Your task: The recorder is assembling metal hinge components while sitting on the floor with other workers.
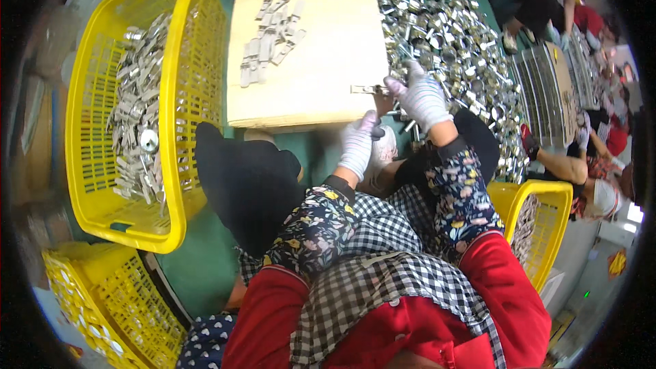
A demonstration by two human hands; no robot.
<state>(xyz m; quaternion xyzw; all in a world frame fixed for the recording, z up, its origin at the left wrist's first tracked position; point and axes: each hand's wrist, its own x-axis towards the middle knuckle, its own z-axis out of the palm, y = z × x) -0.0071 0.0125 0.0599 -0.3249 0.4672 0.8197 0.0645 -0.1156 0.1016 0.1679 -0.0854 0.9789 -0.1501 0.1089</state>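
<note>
Both my hands wear thin pale striped gloves and are close together at the near right corner of a cardboard-covered board (307, 41). My right hand (422, 99) is closed at the end of a small flat metal fitting (367, 89), its thumb against it. My left hand (358, 145) is just below, thumb up and fingers curled; what is in them, if anything, is hidden. Several similar flat metal fittings (273, 34) lie in a loose cluster on the board's left half. Right of the board spreads a large heap of shiny metal parts with pins (451, 41).
A tall yellow basket (176, 96) of metal fittings stands at left. Another yellow basket (123, 301) is at lower left, and a third yellow basket (557, 232) holds parts at right. Other people sit at far right, beside a wire rack (547, 92). The floor is green.
</note>
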